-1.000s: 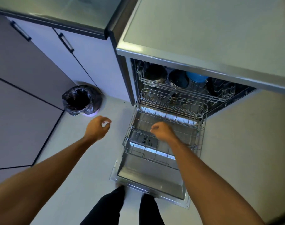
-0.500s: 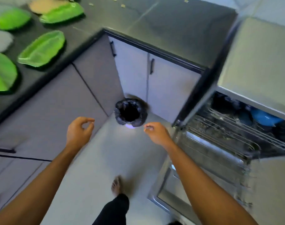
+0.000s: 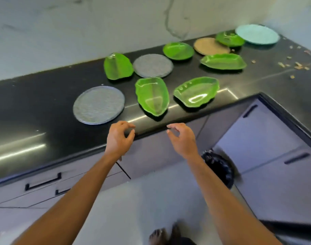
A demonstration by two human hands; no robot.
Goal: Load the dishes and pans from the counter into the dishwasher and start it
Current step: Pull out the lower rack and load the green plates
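Dishes [image 3: 152, 98] on counter [image 3: 45, 106]: fetching step. Left hand [image 3: 118, 138], right hand [image 3: 182, 138] near edge, empty, fingers loosely curled. Needs reach, grip on nearest.

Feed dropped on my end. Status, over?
Left grip, right grip open, empty, near counter edge. Green leaf dish nearest, untouched. Nothing between.
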